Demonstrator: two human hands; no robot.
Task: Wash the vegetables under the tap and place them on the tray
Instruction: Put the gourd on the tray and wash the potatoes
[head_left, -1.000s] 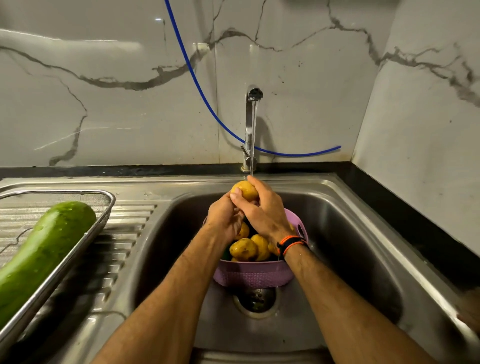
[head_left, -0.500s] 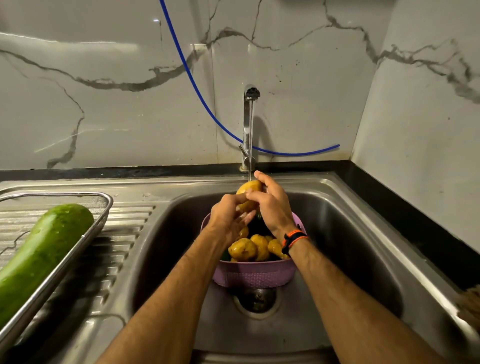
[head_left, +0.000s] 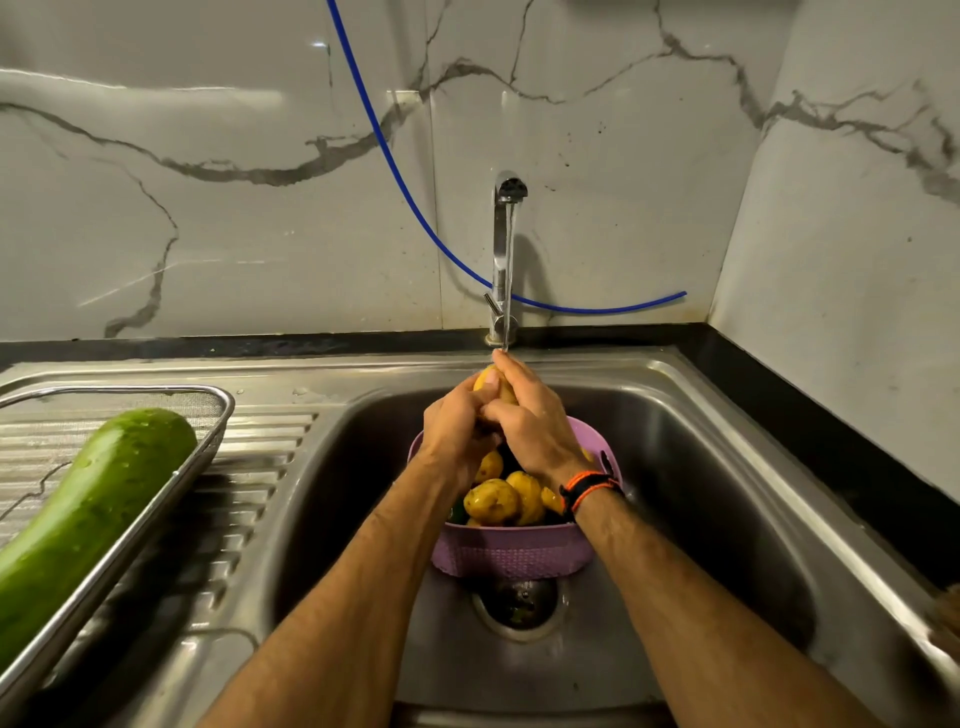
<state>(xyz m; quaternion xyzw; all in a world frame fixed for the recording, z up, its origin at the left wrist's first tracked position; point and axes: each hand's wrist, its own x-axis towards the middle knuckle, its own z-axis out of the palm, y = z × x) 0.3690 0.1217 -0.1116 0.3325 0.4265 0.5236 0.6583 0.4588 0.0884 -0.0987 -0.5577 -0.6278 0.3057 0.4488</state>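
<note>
You've got a yellow-brown potato (head_left: 487, 378) up top and more of the same in the lilac colander (head_left: 511, 551) (woven-look texture on its wall). Long gourd (head_left: 88, 514) is plain green, sitting in a silver wire-mesh tray (head_left: 221, 415). Sink (head_left: 727, 467) is brushed steel grey. Wall tiles (head_left: 234, 223) white with grey veining, black strip (head_left: 208, 344) below. Hose (head_left: 395, 166) blue. Your wristband (head_left: 589, 486): black with orange.
</note>
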